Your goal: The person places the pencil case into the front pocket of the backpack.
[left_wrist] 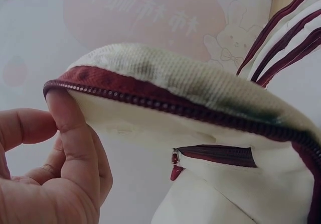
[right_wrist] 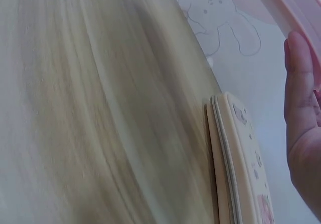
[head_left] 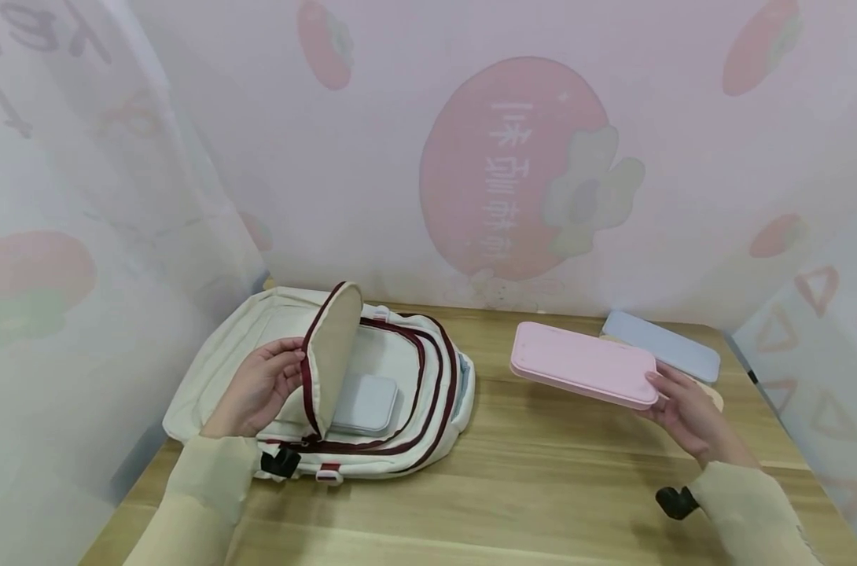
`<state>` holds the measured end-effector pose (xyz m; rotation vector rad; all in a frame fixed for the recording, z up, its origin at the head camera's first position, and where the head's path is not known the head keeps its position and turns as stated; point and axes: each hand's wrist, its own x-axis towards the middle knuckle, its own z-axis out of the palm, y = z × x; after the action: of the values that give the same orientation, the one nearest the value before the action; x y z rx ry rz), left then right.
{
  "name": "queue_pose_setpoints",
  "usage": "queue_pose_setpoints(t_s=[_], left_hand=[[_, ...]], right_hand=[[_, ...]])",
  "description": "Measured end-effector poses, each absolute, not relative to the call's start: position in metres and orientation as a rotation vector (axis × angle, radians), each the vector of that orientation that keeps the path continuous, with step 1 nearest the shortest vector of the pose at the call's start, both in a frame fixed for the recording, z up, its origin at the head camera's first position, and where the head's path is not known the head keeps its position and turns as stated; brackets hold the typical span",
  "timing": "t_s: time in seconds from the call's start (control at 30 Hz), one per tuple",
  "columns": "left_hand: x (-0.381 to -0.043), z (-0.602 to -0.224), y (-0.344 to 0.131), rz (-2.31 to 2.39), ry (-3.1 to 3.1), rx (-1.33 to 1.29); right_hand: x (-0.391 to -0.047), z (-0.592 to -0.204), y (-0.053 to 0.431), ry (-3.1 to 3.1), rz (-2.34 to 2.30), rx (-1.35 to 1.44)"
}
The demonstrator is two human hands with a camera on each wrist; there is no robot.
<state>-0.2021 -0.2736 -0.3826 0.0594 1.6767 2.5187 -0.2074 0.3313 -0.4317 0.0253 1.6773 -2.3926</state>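
A cream backpack with dark red zips lies on the table at the left, its front pocket unzipped. My left hand holds the edge of the pocket flap up between thumb and fingers; the left wrist view shows the flap's zip teeth over the fingertips. Inside the pocket sits a pale blue-grey box. Over at the right, my right hand grips one end of a flat pink pencil case, raised above the table and slightly tilted. Only its edge shows in the right wrist view.
Behind the right hand lie a pale blue flat case and a cream case with small printed pictures, partly covered in the head view. The wooden table ends at a white curtain with strawberry prints.
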Motion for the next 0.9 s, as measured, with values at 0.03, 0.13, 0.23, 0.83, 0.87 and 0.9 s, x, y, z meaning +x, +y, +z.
queue_pose_setpoints(t_s=[0.03, 0.13, 0.23, 0.83, 0.87, 0.9], left_hand=[[-0.202, -0.383, -0.274, 2.519, 1.673, 0.067], [-0.202, -0.382, -0.273, 2.525, 1.657, 0.076], [-0.201, -0.381, -0.271, 2.533, 1.632, 0.088], [-0.201, -0.376, -0.252, 2.511, 1.64, 0.066], [-0.201, -0.375, -0.25, 2.505, 1.639, 0.069], [-0.201, -0.374, -0.247, 2.497, 1.639, 0.07]], right_hand=[[-0.209, -0.43, 0.329, 1.689, -2.384, 0.039], [-0.213, -0.427, 0.319, 1.695, -2.371, 0.069], [-0.218, -0.424, 0.309, 1.687, -2.372, 0.073], [-0.229, -0.423, 0.276, 1.654, -2.34, 0.073], [-0.229, -0.424, 0.276, 1.647, -2.344, 0.075], [-0.229, -0.425, 0.276, 1.642, -2.351, 0.079]])
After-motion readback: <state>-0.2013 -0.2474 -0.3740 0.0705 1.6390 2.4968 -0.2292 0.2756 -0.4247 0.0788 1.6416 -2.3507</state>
